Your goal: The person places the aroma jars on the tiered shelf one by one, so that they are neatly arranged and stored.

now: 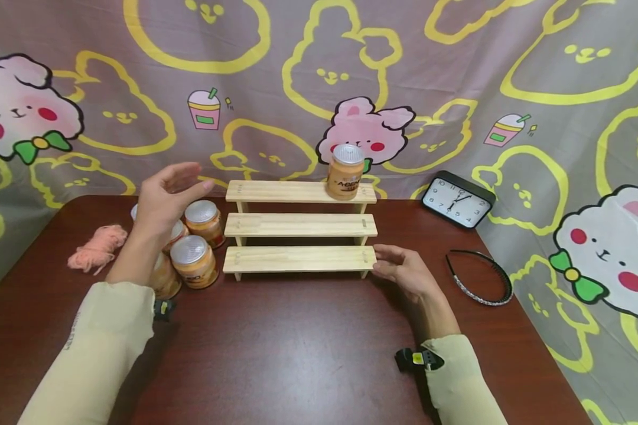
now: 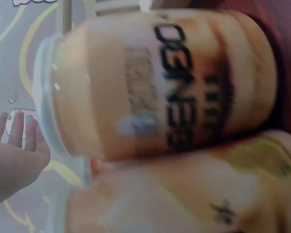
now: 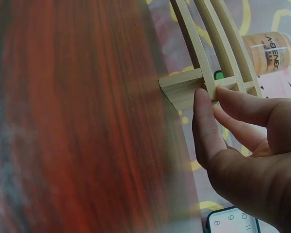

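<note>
A three-step wooden display shelf (image 1: 300, 225) stands in the middle of the table. On its top step, near the right end, is an orange can with a silver lid (image 1: 346, 174). At the right end of the lowest step, my right hand (image 1: 406, 273) pinches the board's corner between thumb and fingertips (image 3: 202, 99). My left hand (image 1: 167, 195) is raised above a group of similar cans left of the shelf, fingers loosely bent and holding nothing. One of these, a front can (image 1: 194, 262), fills much of the left wrist view; the forearm partly hides others.
A bundle of pink yarn (image 1: 98, 248) lies at the far left. To the right are a black-framed clock (image 1: 458, 199) and a glittery headband (image 1: 481, 278). A patterned curtain (image 1: 276, 88) hangs behind the dark wood table (image 1: 298, 348).
</note>
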Motion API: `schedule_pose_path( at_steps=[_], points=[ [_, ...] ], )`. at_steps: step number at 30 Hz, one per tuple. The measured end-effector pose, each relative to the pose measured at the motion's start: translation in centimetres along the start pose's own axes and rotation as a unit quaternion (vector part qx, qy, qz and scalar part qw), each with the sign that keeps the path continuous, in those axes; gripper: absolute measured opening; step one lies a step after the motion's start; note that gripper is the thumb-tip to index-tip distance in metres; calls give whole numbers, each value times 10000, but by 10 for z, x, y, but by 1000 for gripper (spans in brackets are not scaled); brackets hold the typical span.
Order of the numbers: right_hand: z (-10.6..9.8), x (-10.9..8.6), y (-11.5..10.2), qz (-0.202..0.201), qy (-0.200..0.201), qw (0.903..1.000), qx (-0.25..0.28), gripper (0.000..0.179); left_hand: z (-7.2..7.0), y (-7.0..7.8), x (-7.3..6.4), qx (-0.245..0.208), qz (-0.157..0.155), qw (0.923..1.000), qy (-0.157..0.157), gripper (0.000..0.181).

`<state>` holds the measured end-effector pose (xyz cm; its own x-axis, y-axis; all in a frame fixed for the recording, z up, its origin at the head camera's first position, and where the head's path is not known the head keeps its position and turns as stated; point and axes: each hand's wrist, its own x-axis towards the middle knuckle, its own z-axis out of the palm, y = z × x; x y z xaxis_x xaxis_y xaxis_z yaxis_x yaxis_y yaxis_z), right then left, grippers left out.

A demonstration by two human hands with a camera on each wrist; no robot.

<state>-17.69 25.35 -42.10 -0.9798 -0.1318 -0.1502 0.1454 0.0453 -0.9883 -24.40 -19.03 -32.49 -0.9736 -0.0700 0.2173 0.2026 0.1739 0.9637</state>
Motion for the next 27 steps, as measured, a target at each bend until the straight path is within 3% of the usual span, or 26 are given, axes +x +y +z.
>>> schedule_pose_path(
  at_steps=[4, 7, 14, 23, 27],
  points=[
    [-1, 0, 1, -13, 2, 10000, -28, 52, -9, -6, 1, 132, -104, 9998, 147, 46],
    [-1, 0, 1, -5, 20, 10000, -19, 52, -18, -11, 2, -9, -179, 9995, 274, 43],
    [-1, -1, 2, -4, 29, 10000, -48, 53, -39, -20, 4, 456, -358, 9966, 583, 47],
    [-2, -1, 1, -16, 45, 10000, -43, 53, -57, -32, 8, 155, -798, 9933, 827, 46],
    [-2, 0, 1, -13, 20, 10000, -85, 53, -63, -39, 8, 500, -970, 9895, 952, 50]
  ],
)
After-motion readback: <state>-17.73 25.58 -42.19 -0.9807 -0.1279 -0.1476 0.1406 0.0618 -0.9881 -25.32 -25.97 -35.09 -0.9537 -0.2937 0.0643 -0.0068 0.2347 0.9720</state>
